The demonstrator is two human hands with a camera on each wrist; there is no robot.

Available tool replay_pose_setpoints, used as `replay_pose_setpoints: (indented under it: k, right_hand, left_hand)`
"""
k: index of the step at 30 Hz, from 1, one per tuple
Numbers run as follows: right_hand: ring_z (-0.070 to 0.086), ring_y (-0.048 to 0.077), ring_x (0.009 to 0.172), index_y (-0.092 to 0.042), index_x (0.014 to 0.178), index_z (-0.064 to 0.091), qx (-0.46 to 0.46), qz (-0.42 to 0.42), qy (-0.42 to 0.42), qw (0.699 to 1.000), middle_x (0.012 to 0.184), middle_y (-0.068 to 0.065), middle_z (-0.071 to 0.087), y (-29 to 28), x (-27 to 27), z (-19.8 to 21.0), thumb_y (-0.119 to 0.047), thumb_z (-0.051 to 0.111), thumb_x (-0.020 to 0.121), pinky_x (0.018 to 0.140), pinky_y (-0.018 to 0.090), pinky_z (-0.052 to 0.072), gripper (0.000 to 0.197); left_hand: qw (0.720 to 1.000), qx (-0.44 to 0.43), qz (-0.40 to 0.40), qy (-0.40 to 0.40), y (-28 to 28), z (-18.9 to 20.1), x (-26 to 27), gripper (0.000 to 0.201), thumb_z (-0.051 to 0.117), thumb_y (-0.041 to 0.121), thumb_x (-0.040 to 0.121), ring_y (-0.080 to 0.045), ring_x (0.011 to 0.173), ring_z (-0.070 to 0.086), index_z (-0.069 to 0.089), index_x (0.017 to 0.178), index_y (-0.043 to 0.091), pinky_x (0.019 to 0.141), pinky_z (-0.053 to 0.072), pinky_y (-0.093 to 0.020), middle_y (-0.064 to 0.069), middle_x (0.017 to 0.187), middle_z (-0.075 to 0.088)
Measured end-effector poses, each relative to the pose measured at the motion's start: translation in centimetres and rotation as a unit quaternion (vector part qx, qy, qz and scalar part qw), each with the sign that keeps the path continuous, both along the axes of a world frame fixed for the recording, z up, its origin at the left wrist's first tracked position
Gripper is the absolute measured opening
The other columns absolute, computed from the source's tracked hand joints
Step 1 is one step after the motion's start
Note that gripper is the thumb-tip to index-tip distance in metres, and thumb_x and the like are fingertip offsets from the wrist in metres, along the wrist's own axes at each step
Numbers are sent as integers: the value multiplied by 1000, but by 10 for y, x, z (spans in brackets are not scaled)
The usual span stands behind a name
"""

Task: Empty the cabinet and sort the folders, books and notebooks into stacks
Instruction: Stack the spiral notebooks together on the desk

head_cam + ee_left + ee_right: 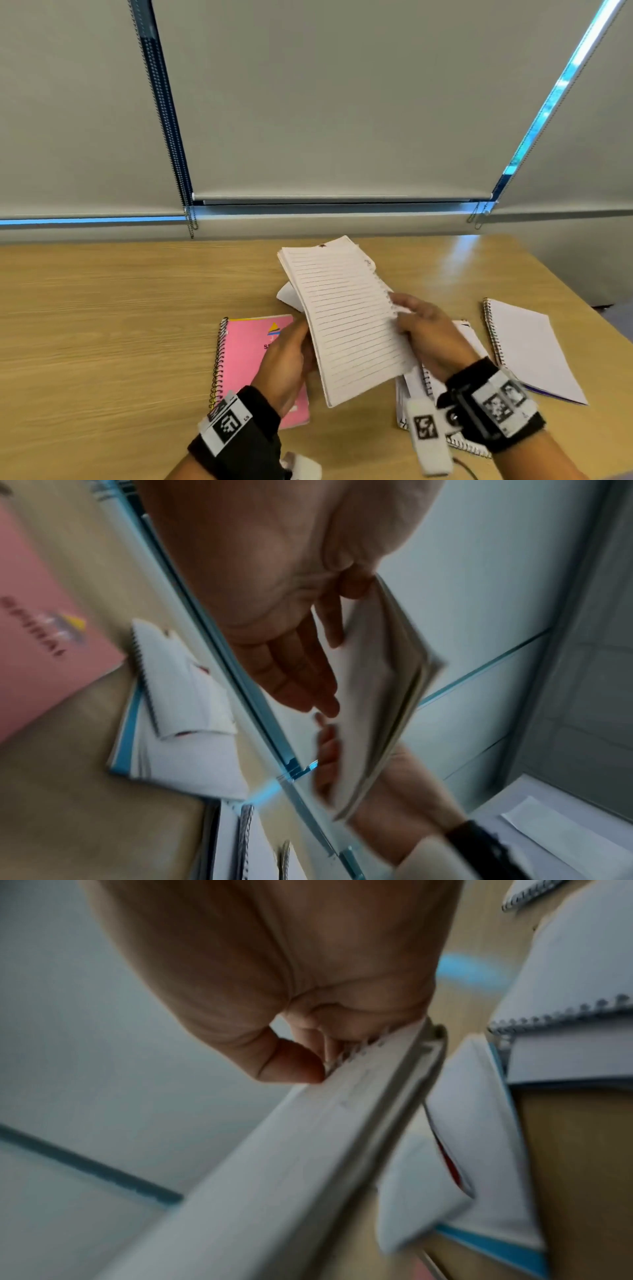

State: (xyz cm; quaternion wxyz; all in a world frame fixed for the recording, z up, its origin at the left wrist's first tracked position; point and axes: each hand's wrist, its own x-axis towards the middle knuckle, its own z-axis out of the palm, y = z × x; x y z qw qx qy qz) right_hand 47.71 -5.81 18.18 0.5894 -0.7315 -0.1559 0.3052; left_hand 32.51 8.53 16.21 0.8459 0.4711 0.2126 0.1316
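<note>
- Both hands are holding one lined notebook (346, 322) up above the tabletop (102, 308).
- I am pinching its spiral edge with my right hand (428, 335), thumb and fingers curled on the wire.
- I am supporting its other edge with my left hand (287, 363), fingers underneath, thumb on top.
- Lying below: a pink notebook (246, 356) at left, a white pile (472, 346) under my right wrist, another spiral notebook (527, 346) further right.

bright daylight | window-gap glare | wrist views motion-blurred | edges warped
</note>
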Motion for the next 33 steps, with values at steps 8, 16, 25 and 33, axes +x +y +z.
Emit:
replay_pose_setpoints:
  k: [8,16,25,33]
  right_hand:
    - [54,-9,97,-44,107,49,-41,99,-37,994,105,-26,59,61,-55,-30,-17,45,97,82,12,43,29]
    - [66,10,104,-28,108,66,20,151,-76,985,106,-3,72,110,-84,-19,-70,45,83,99,43,49,53]
    - [69,28,101,-15,103,73,164,117,-34,979,105,13,73,99,-73,-4,-39,58,90,91,50,54,32]
    - [68,39,99,-6,109,69,195,148,-20,969,105,22,71,98,-64,-3,-57,71,73,84,49,57,62]
  left_hand:
    - [999,28,28,-13,19,-1,-23,37,37,34,101,-16,113,65,56,129,19,101,47,-40,1,119,70]
    - [941,338,11,8,21,-7,-32,47,40,22,103,15,124,45,31,145,40,107,37,-14,25,132,53]
    - [859,507,20,69,23,-11,-44,71,43,68,83,-2,146,-6,-5,135,71,121,17,-36,22,153,-5]
    - [884,467,36,12,32,-8,-38,80,50,75,76,-1,145,13,3,141,65,116,30,-28,24,151,6]
